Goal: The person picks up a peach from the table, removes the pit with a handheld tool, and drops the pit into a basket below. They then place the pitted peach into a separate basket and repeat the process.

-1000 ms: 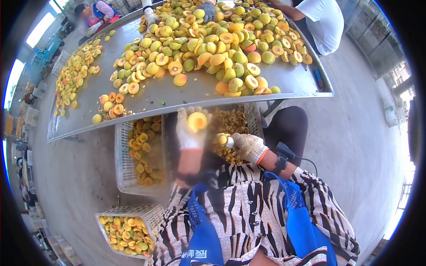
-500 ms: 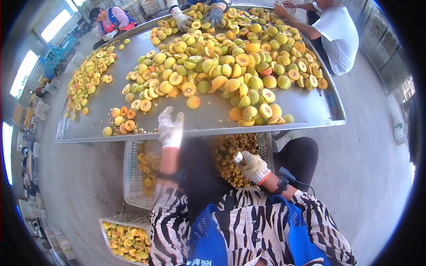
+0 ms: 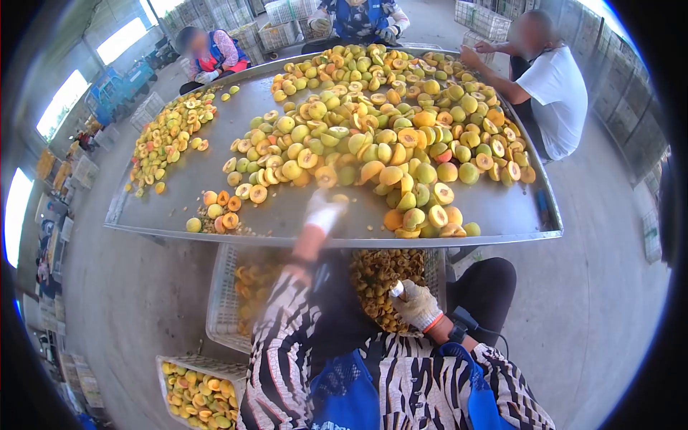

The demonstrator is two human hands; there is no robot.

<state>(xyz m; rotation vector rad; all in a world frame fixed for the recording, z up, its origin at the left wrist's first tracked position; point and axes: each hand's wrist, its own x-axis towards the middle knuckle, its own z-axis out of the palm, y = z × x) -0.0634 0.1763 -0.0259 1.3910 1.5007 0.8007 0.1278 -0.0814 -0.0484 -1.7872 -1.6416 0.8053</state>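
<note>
My left hand [image 3: 324, 213], in a white knit glove, is over the near part of the metal table and smeared by motion. Its fingertips overlap a single yellow peach [image 3: 340, 199] in front of the big heap of cut peaches [image 3: 373, 136]. Below the table edge, my right hand [image 3: 418, 306], also gloved, is closed around a small white-ended tool [image 3: 396, 288]; the rest of that tool is hidden in the fist. Under this hand stands a crate of brown peach pits [image 3: 383, 269].
A smaller peach pile [image 3: 168, 140] lies at the table's left, with a few halves and loose pits [image 3: 223, 211] near the front. Beside my legs are a crate of cut fruit [image 3: 229, 301] and another crate [image 3: 204, 394]. Three people sit around the metal table [image 3: 272, 215].
My left hand has moved right and forward over the table, to the lone peach. The view has tilted up. The person opposite has drawn both hands back from the heap.
</note>
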